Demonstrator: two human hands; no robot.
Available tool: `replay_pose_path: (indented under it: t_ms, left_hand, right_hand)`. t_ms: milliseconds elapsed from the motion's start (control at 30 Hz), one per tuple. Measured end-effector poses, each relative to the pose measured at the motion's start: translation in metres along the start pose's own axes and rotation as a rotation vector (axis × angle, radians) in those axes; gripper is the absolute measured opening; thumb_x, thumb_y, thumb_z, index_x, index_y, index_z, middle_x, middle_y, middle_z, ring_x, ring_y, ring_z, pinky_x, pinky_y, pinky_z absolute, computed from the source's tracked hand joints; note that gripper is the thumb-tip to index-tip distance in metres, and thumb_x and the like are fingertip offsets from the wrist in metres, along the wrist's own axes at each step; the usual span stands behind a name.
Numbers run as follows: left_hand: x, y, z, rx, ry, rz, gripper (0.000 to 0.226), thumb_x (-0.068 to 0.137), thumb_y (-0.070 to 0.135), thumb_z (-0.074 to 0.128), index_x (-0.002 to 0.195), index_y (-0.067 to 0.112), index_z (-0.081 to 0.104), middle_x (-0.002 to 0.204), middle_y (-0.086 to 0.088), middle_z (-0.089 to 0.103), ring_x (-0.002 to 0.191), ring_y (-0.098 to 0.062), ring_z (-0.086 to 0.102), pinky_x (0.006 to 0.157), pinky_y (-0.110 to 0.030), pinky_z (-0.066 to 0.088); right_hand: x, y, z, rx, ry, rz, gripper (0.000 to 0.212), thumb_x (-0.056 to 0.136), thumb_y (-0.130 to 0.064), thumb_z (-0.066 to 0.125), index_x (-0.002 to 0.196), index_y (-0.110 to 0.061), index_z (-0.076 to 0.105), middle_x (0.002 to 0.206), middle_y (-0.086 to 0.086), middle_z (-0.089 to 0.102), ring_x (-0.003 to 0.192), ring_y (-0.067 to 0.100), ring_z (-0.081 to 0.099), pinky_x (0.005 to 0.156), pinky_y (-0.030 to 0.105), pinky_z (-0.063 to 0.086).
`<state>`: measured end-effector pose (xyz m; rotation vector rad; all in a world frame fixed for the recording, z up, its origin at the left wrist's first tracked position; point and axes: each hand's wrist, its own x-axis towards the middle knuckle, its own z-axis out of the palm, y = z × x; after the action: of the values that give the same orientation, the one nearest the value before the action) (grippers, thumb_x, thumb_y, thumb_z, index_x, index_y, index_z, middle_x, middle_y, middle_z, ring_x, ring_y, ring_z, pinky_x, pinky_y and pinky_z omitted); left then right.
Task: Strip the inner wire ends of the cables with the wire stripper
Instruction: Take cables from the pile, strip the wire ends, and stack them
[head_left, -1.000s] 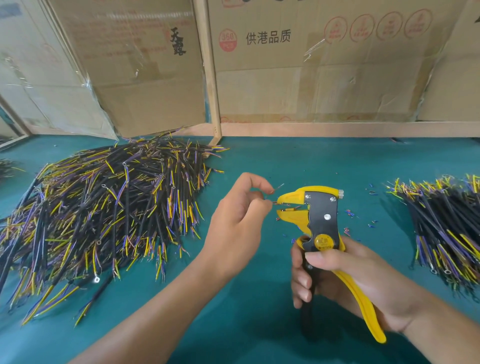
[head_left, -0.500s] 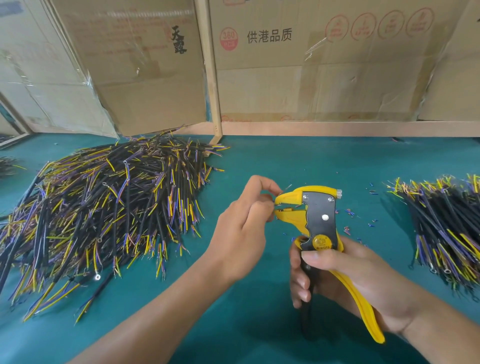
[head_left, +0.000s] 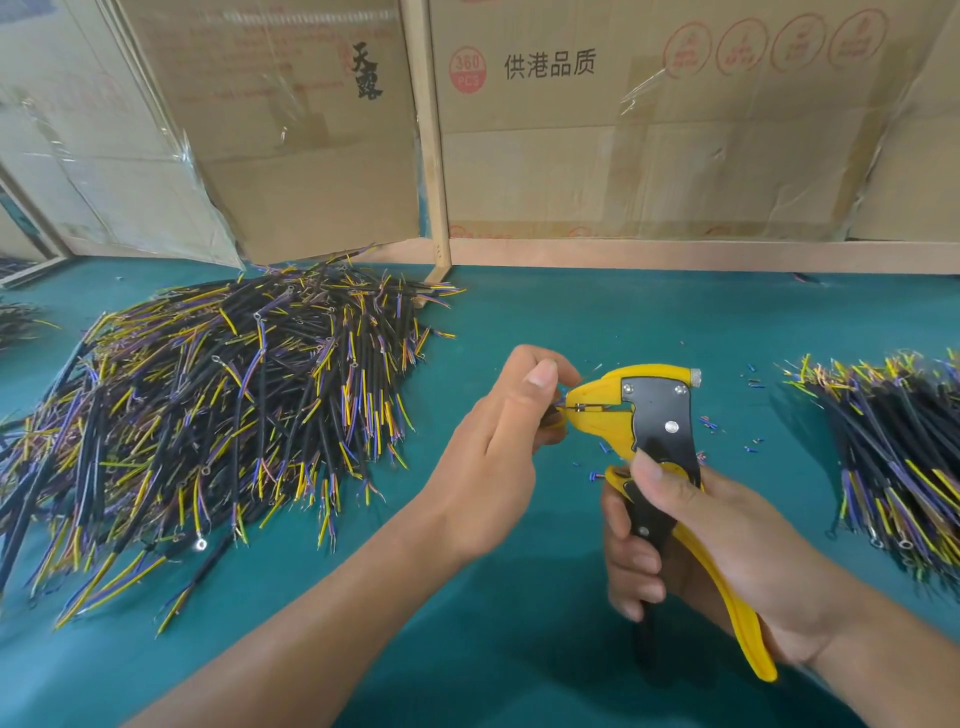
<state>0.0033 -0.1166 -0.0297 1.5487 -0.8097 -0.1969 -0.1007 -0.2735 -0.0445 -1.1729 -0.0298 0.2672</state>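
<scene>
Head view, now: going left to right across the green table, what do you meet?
Large pile of cables → left hand pinching wire ends at the stripper's jaws → yellow wire stripper gripped by the right hand → scattered insulation bits → smaller cable pile.

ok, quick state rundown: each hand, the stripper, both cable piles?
left hand: pinching wire ends at the stripper's mouth
right hand: gripping the handles
wire stripper: upright, jaws nearly shut
left cable pile: loose heap
right cable pile: loose heap
</scene>
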Motion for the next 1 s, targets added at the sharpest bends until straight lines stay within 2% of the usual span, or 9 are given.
replay_pose_path:
  t_ms: [133,200,267,333,500,667,733,833,1000]
  left_hand:
    - [0.000,0.004,0.000,0.001,-0.009,0.020,0.037,0.100,0.043,0.029,0.098,0.012,0.050,0.064,0.019,0.044,0.061,-0.002,0.043,0.057,-0.007,0.036]
    - [0.000,0.006,-0.001,-0.013,-0.032,0.011,0.027,0.099,0.033,0.032,0.094,0.014,0.050,0.064,0.019,0.044,0.060,-0.002,0.042,0.056,-0.007,0.036]
    - [0.000,0.006,-0.003,-0.036,-0.044,0.016,0.019,0.095,0.033,0.037,0.090,0.020,0.051,0.063,0.018,0.046,0.058,-0.002,0.043,0.056,-0.006,0.037]
    - [0.001,0.006,-0.004,-0.037,-0.049,0.019,0.017,0.089,0.037,0.039,0.086,0.025,0.051,0.062,0.019,0.047,0.058,0.000,0.044,0.055,-0.006,0.036]
    - [0.002,0.004,-0.005,0.037,-0.028,0.006,0.016,0.092,0.027,0.036,0.084,0.028,0.049,0.058,0.018,0.044,0.056,-0.004,0.041,0.054,-0.010,0.033]
    - [0.002,0.006,-0.008,0.108,-0.024,0.022,0.011,0.081,0.035,0.040,0.085,0.028,0.047,0.064,0.002,0.032,0.064,-0.027,0.027,0.054,-0.041,0.024]
    - [0.002,0.006,-0.010,0.145,-0.047,0.038,0.010,0.077,0.034,0.040,0.082,0.027,0.045,0.065,-0.001,0.032,0.065,-0.031,0.025,0.056,-0.046,0.026]
    - [0.004,0.006,-0.017,0.172,-0.049,0.073,0.007,0.074,0.033,0.042,0.074,0.026,0.045,0.061,0.008,0.031,0.060,-0.018,0.025,0.053,-0.032,0.024]
    - [0.010,0.007,-0.035,0.105,0.003,0.059,0.009,0.069,0.034,0.044,0.070,0.025,0.044,0.059,0.010,0.030,0.056,-0.011,0.023,0.051,-0.024,0.021]
  right_hand:
    - [-0.001,0.000,0.002,0.024,0.003,0.007,0.059,0.072,-0.057,0.084,0.076,-0.003,0.058,0.060,0.011,0.036,0.049,0.023,0.039,0.053,0.039,0.045]
    - [-0.001,-0.001,0.003,0.026,0.008,0.014,0.060,0.071,-0.057,0.084,0.074,-0.004,0.057,0.059,0.009,0.034,0.048,0.022,0.037,0.052,0.037,0.043]
    - [-0.001,-0.002,0.003,0.024,0.010,0.017,0.060,0.071,-0.058,0.084,0.073,-0.005,0.055,0.057,0.008,0.032,0.046,0.020,0.034,0.050,0.034,0.040]
    - [-0.003,-0.004,0.003,0.025,0.014,0.023,0.060,0.071,-0.059,0.084,0.071,-0.007,0.053,0.055,0.005,0.031,0.043,0.018,0.030,0.047,0.030,0.037]
    - [-0.005,-0.009,0.001,0.006,0.035,0.031,0.063,0.067,-0.062,0.085,0.068,-0.010,0.048,0.051,0.001,0.029,0.038,0.013,0.026,0.043,0.023,0.032]
    - [-0.004,-0.009,-0.001,-0.009,0.046,0.025,0.063,0.066,-0.062,0.085,0.066,-0.011,0.048,0.051,0.001,0.028,0.037,0.013,0.026,0.043,0.022,0.032]
    - [-0.004,-0.007,-0.001,-0.022,0.030,0.029,0.061,0.067,-0.061,0.085,0.067,-0.012,0.048,0.052,0.001,0.028,0.037,0.013,0.026,0.043,0.022,0.032]
    - [-0.003,-0.008,-0.006,-0.006,0.021,0.013,0.059,0.070,-0.059,0.084,0.067,-0.012,0.049,0.052,0.001,0.028,0.038,0.012,0.026,0.043,0.022,0.032]
    - [-0.002,-0.022,-0.021,0.076,0.124,-0.052,0.060,0.067,-0.058,0.087,0.068,-0.013,0.047,0.053,-0.001,0.028,0.038,0.012,0.025,0.042,0.022,0.032]
